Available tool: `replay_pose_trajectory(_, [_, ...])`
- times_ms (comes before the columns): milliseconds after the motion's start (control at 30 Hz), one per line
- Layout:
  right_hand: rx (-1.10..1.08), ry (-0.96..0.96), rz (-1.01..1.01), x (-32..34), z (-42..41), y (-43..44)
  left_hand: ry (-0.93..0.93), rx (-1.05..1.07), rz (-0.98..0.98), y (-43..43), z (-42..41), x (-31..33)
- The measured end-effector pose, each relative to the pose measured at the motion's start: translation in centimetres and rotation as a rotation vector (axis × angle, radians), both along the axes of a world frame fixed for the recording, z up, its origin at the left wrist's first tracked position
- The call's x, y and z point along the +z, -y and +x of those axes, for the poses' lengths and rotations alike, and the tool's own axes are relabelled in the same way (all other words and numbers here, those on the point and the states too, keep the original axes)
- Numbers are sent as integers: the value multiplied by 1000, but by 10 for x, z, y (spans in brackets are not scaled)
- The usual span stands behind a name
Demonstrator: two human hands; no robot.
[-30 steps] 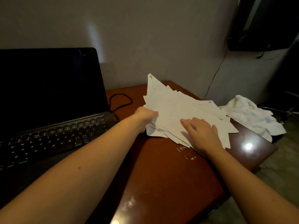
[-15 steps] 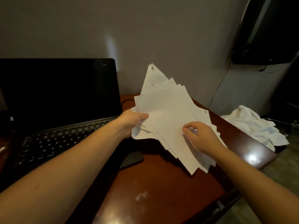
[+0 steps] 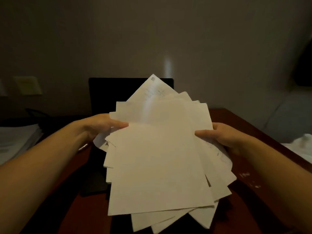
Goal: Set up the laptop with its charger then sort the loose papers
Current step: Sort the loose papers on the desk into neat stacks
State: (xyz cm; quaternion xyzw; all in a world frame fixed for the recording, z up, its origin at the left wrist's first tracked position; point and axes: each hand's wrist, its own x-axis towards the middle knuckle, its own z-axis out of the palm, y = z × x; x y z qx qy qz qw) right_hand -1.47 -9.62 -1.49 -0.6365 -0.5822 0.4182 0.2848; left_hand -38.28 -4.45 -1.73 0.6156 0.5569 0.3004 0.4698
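Table (image 3: pixel 226 117): reddish wood, fills the lower frame, mostly covered by what's held above it. Papers (image 3: pixel 158 162): a loose fan of white sheets, centre frame, lifted clear of the table and held up facing the camera, covering most of the laptop (image 3: pixel 108 95), whose dark screen shows only at centre left behind them. My read is they're raised so both hands can square the edges. Front sheet's long axis runs roughly top to bottom of frame, leaning slightly. The sheets behind are splayed at different angles, with one corner pointing to upper centre and others poking out bottom right. No common alignment yet, so sorting looks barely begun. Left hand (image 3: pixel 101 125): clamped on the fan's upper left edge, thumb on the front face, fingers hidden behind. Right hand (image 3: pixel 221 137): clamped on the right edge the same way, thumb in front. Opposed side grips keep the fan from sliding apart. Charger not visible, so I can't tell if it's connected. White cloth (image 3: pixel 302 146) sits at the right edge, blurred.
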Motion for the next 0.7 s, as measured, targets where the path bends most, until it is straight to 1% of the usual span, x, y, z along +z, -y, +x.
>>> replay_pose_trajectory(67, [47, -62, 5, -3, -23, -1, -60, 7, 0, -1, -21, 3])
replay_pose_trajectory(133, [18, -101, -2, -10, -46, -4, -122, 53, 27, -6, -41, 1])
replay_pose_trajectory(167, [-12, -88, -13, -16, -58, -4, -168, 112, 67, -8, -49, -2])
replay_pose_trajectory(200, [-39, -8, -6, -23, -69, -5, -238, 178, 138, -9, -55, -5])
replay_pose_trajectory(267, [-75, 293, 91, -41, -84, -7, -496, 306, 362, -5, -65, -15])
replay_pose_trajectory(300, [-87, 427, 175, -47, -89, -6, -593, 321, 473, 3, -64, -22])
replay_pose_trajectory(333, [-93, 491, 241, -51, -94, -2, -616, 272, 562, 12, -63, -31])
replay_pose_trajectory(367, [-81, 489, 275, -53, -98, 3, -613, 150, 615, 25, -60, -40])
replay_pose_trajectory(400, [-49, 460, 275, -55, -102, 9, -600, -18, 636, 38, -56, -51])
replay_pose_trajectory(467, [14, 329, 196, -59, -111, 25, -666, -339, 600, 71, -43, -68])
replay_pose_trajectory(500, [35, 258, 136, -62, -115, 34, -709, -447, 561, 86, -38, -74])
replay_pose_trajectory(533, [46, 190, 87, -63, -120, 43, -748, -499, 516, 98, -35, -80])
replay_pose_trajectory(600, [44, 98, 19, -61, -126, 58, -834, -516, 453, 114, -35, -92])
replay_pose_trajectory(700, [51, 47, -78, -55, -129, 72, -893, -434, 474, 118, -39, -106])
